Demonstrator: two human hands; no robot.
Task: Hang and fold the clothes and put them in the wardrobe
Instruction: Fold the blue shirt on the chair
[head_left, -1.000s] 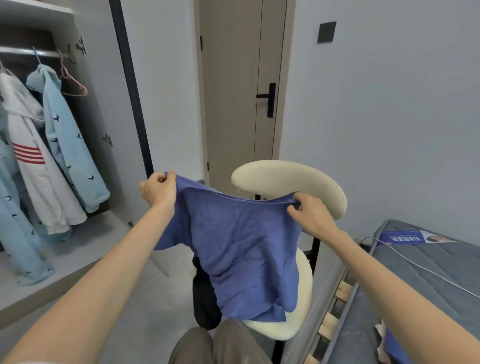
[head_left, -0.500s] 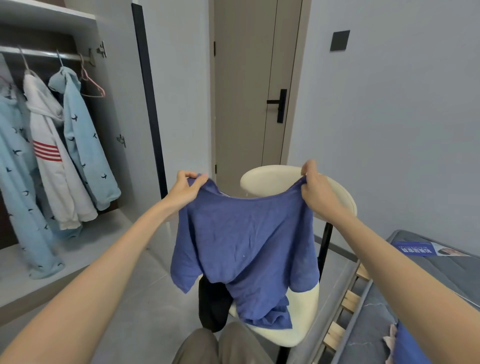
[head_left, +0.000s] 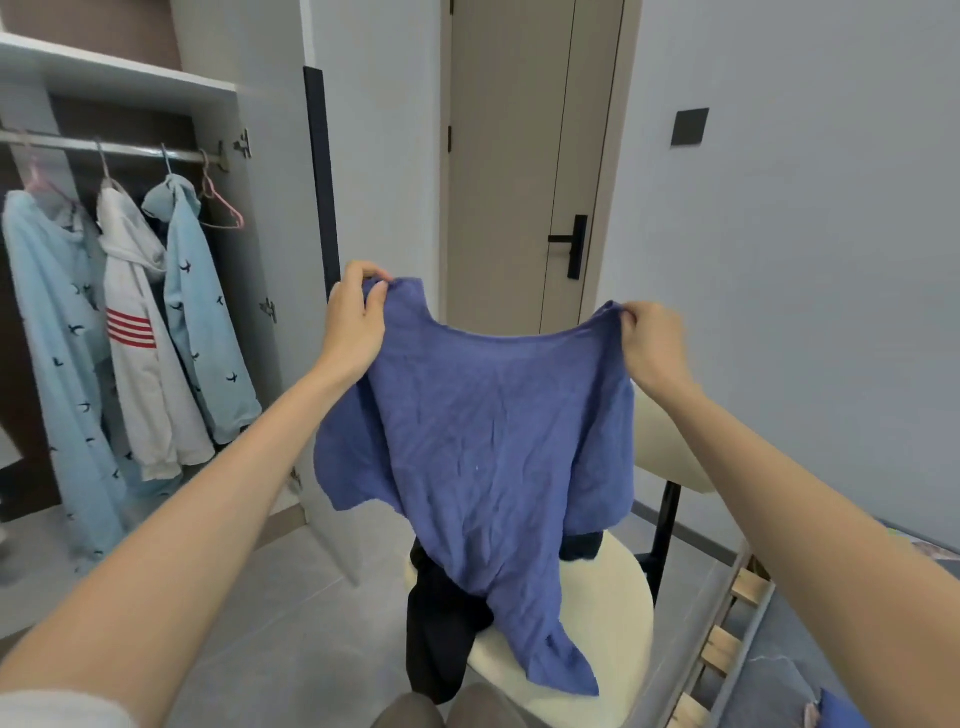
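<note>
1. The open wardrobe (head_left: 130, 75) stands well to the left of the left hand's fingers (head_left: 363, 273). Its rail (head_left: 130, 150) runs higher than they do.
2. A closed door (head_left: 519, 156) fills the wall beyond the gap between the two sets of fingers.
3. The blue T-shirt (head_left: 493, 441) hangs in the air from both sets of fingers. It is spread flat between them, with the neckline sagging in a curve from one grip to the other. Its hem trails down to the chair seat below.
4. The cream chair (head_left: 613, 623) sits beneath and beyond the fingers. Its backrest shows under the right wrist.
5. Three hooded tops hang on the rail, left of the left fingers: a pale blue hoodie (head_left: 47, 332), a white striped hoodie (head_left: 140, 364) and a second blue hoodie (head_left: 202, 322).
6. A dark garment (head_left: 441, 634) is draped over the seat's front edge, straight below the left fingers and partly behind the shirt.
7. A slatted bed frame (head_left: 743, 613) lies low and to the right of the right fingers (head_left: 631, 317).
8. The left hand (head_left: 356, 325) has its fingers curled over one shoulder of the shirt, clasping the cloth.
9. The right hand (head_left: 652, 345) pinches the other shoulder between thumb and bent fingers.
10. A pink hanger (head_left: 223, 213) hangs at the rail's right end, up and to the left of the left fingers.
</note>
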